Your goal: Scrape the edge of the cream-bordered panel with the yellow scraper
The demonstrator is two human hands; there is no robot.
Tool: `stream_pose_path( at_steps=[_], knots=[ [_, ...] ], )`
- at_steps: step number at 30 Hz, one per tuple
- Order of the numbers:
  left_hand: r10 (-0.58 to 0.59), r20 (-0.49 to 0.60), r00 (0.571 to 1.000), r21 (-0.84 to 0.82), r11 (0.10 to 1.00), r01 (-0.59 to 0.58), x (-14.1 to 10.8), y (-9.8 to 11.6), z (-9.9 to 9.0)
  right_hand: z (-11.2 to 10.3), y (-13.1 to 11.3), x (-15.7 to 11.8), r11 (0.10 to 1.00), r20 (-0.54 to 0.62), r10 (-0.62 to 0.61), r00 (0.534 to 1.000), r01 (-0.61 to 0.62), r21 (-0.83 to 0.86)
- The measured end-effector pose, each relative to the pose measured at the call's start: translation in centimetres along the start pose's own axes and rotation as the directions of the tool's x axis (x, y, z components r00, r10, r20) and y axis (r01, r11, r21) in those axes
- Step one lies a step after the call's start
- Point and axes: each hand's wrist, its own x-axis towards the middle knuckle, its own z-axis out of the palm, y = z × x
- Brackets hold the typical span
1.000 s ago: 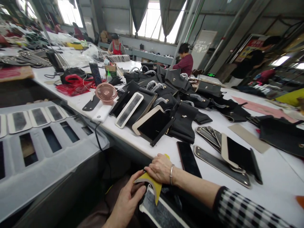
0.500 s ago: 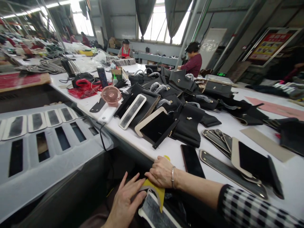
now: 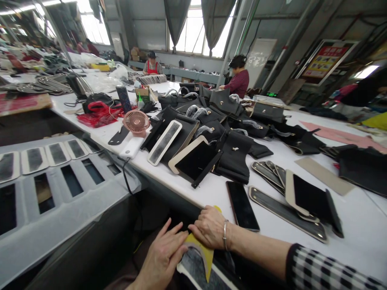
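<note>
Near the bottom centre, a dark panel with a pale border (image 3: 193,264) lies close to my lap, with a curved yellow piece (image 3: 205,254) across its upper end. My right hand (image 3: 210,227), with a bracelet at the wrist, is closed on the upper part of the yellow piece by the table edge. The fingers of my left hand (image 3: 165,253) are spread, with the fingertips touching the yellow piece's left edge and the thumb beside the panel. Part of the panel is cut off by the frame's bottom.
Black bag parts (image 3: 232,157) are piled on the white table (image 3: 169,181). A phone (image 3: 242,205) and dark straps (image 3: 287,213) lie right of my hands. A pink fan (image 3: 136,122) stands left. Bordered panels (image 3: 33,159) line the left stand. Two people work beyond.
The view has shifted, so the table items appear further left. Both hands sit slightly lower and further right in the picture, still at the yellow piece.
</note>
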Motion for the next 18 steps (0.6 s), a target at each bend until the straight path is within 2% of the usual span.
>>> stream_pose_path(
  at_steps=[2,5,8,10,12,15,18],
  knots=[
    [-0.026,0.054,0.998,-0.053,0.998,0.029,0.2,0.4,-0.5,-0.2,-0.6,-0.6,0.999,0.008,0.048,0.999,-0.048,-0.004],
    [-0.125,0.133,0.983,-0.192,0.970,0.149,0.6,0.9,-1.4,-0.3,-1.4,-1.1,0.994,0.027,0.111,0.993,-0.111,-0.013],
    [-0.223,0.209,0.952,-0.458,0.838,0.296,1.3,1.0,-1.6,-0.2,-2.0,-1.4,0.985,0.039,0.168,0.985,-0.167,-0.030],
    [-0.232,0.260,0.937,-0.588,0.732,0.344,2.0,0.7,-1.1,-0.1,-2.2,-1.8,0.976,0.039,0.213,0.976,-0.211,-0.048],
    [-0.202,0.294,0.934,-0.637,0.687,0.349,2.6,0.4,-0.3,0.1,-2.5,-2.6,0.967,0.036,0.250,0.968,-0.247,-0.068],
    [-0.158,0.298,0.941,-0.659,0.679,0.323,3.2,0.3,0.9,0.0,-3.5,-4.0,0.956,0.005,0.276,0.961,-0.274,-0.104],
    [-0.175,0.268,0.947,-0.659,0.684,0.313,2.7,0.6,1.0,-0.7,-5.4,-3.5,0.954,-0.129,0.252,0.959,-0.269,-0.134]
  ],
)
